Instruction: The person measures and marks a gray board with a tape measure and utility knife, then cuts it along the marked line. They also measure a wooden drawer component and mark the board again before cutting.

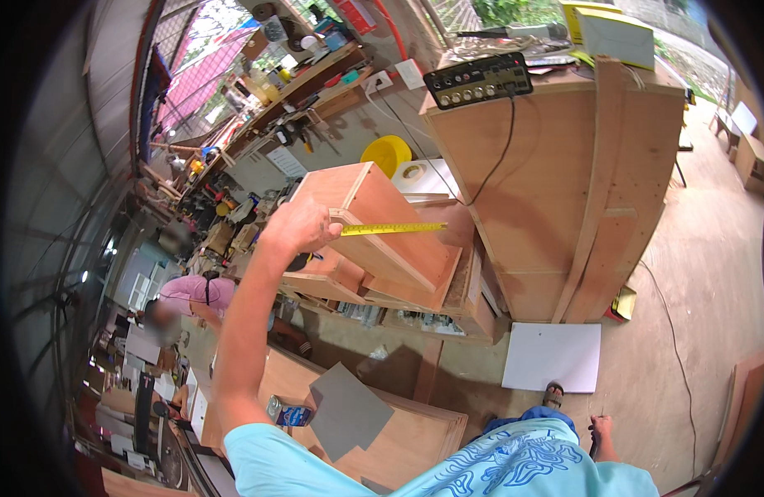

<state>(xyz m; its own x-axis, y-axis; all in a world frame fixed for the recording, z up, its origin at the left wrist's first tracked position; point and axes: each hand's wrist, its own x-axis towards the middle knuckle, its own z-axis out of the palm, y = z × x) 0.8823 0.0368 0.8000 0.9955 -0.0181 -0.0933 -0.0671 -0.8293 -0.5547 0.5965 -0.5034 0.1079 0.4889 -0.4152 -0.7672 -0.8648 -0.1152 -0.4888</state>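
Observation:
My left hand (pixel 302 225) is raised with its fingers closed at the near end of a yellow tape measure blade (pixel 394 228). The blade sticks out to the right, across the front of an open plywood box (pixel 382 203); I cannot tell whether it touches the wood. The tape's case does not show clearly. The box stands tilted in view on other plywood pieces. Low on the right, beside my light blue shirt, my right hand (pixel 602 431) hangs closed. Something dark shows at it, too small to name.
A tall plywood cabinet (pixel 556 190) carries a black control box (pixel 479 80) with a hanging cable. A white board (pixel 552 356) lies on the floor by my foot. A grey sheet (pixel 349 412) rests on a plywood panel at lower left. Another person (pixel 195 294) bends over further left.

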